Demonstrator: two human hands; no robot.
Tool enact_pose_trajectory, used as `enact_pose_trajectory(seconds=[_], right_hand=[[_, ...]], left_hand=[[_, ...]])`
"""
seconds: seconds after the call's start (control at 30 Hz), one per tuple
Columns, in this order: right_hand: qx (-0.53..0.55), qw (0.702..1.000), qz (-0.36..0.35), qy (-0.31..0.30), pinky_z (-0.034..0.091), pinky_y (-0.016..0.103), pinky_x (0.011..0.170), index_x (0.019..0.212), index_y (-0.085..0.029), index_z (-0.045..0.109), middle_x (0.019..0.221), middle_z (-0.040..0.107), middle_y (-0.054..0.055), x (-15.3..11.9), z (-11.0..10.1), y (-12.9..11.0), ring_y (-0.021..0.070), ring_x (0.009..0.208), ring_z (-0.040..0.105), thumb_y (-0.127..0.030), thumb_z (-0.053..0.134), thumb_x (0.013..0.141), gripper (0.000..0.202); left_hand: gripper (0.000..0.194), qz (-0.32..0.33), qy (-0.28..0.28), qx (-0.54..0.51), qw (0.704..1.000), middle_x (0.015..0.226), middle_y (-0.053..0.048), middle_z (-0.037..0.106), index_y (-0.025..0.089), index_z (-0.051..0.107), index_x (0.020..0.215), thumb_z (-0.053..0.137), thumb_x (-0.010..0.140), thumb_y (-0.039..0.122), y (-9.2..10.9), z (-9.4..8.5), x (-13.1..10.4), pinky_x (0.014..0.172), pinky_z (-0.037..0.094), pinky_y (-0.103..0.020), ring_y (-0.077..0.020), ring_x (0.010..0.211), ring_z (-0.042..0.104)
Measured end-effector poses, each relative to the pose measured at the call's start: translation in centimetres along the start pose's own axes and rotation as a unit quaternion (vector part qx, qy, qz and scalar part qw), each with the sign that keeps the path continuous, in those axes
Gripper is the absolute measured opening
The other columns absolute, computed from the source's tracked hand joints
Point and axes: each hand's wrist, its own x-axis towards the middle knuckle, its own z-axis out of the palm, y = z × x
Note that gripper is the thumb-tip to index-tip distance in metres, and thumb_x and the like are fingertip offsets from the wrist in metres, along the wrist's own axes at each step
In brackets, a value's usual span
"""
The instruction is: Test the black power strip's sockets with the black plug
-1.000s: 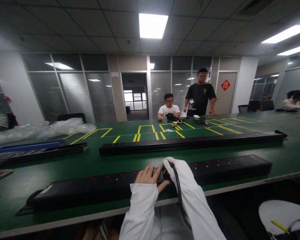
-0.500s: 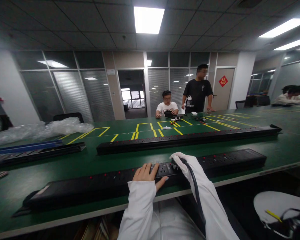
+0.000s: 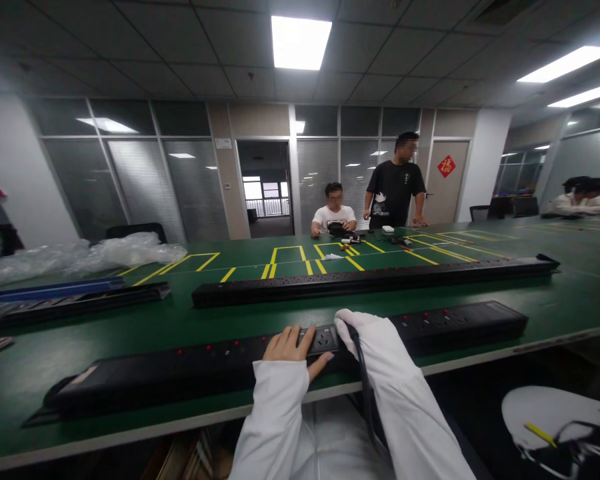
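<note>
A long black power strip [image 3: 180, 367] with red switches and sockets lies along the near edge of the green table. Across its middle rests my left hand [image 3: 290, 343], fingers spread over the top and thumb on the near side. Beside it on the right, my right hand [image 3: 353, 327], in a white covering, is closed round the end of a black cable [image 3: 367, 387] at the strip's sockets. The plug itself is hidden under the fingers. The cable runs down along my right sleeve.
Farther back lies a second black strip [image 3: 370, 281]. Blue and black rails [image 3: 75, 297] and clear plastic wrap [image 3: 125, 253] are at the left. Yellow tape marks the table [image 3: 240, 320]. Two people are across it; a white stool [image 3: 545, 413] with cables stands at lower right.
My right hand has moved slightly left, closer to my left hand, and the cable has shifted left with it. My left hand stays on the strip.
</note>
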Motion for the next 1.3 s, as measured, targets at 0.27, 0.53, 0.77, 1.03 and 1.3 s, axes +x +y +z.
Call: enact_pose_trajectory(seconds=[0.27, 0.53, 0.77, 1.03, 1.3], right_hand=[[-0.057, 0.996, -0.032, 0.066, 0.042, 0.025, 0.070, 0.087, -0.021, 0.061, 0.079, 0.061, 0.000, 0.5, 0.1, -0.3, 0.0093, 0.072, 0.054, -0.041, 0.043, 0.085, 0.028], [-0.134, 0.984, -0.077, 0.090, 0.031, 0.021, 0.063, 0.090, -0.031, 0.062, 0.069, 0.060, -0.005, 0.0, 1.5, 0.9, 0.0092, 0.067, 0.053, -0.037, 0.040, 0.083, 0.024], [-0.127, 0.977, -0.074, 0.151, 0.030, 0.020, 0.063, 0.091, -0.030, 0.064, 0.070, 0.061, -0.004, -0.3, 2.2, 1.1, 0.0082, 0.067, 0.052, -0.037, 0.042, 0.084, 0.024], [-0.124, 0.976, -0.043, 0.172, 0.033, 0.021, 0.064, 0.092, -0.034, 0.064, 0.069, 0.063, -0.004, -0.4, 2.7, 0.9, 0.0088, 0.066, 0.053, -0.038, 0.044, 0.083, 0.023], [-0.113, 0.985, -0.029, 0.127, 0.035, 0.023, 0.077, 0.095, -0.026, 0.064, 0.081, 0.064, 0.001, -0.8, 2.1, 0.3, 0.0119, 0.077, 0.053, -0.036, 0.042, 0.084, 0.027]], left_hand=[[0.051, -0.018, -0.022, 0.002, 1.000, 0.110, -0.008, 0.061, 0.030, 0.056, 0.113, 0.048, 0.072, 0.059, 0.1, 0.0, 0.0, 0.086, 0.039, -0.039, -0.0265, 0.101, 0.054], [0.051, -0.026, -0.044, -0.003, 0.999, 0.112, -0.008, 0.060, 0.029, 0.057, 0.113, 0.046, 0.073, 0.059, 0.4, -0.6, 0.2, 0.086, 0.038, -0.039, -0.0265, 0.102, 0.053], [0.063, -0.036, -0.150, -0.009, 0.988, 0.113, -0.012, 0.057, 0.026, 0.046, 0.124, 0.051, 0.069, 0.057, 1.7, -1.9, 1.9, 0.087, 0.035, -0.043, -0.0287, 0.104, 0.051], [0.078, 0.006, -0.214, -0.042, 0.976, 0.115, -0.014, 0.056, 0.023, 0.042, 0.127, 0.060, 0.059, 0.055, 4.5, -0.7, 3.3, 0.090, 0.034, -0.047, -0.0313, 0.104, 0.049], [0.069, 0.019, -0.168, -0.039, 0.985, 0.117, -0.013, 0.055, 0.025, 0.048, 0.123, 0.065, 0.058, 0.041, 4.5, -0.8, 2.9, 0.086, 0.038, -0.041, -0.0308, 0.104, 0.050]])
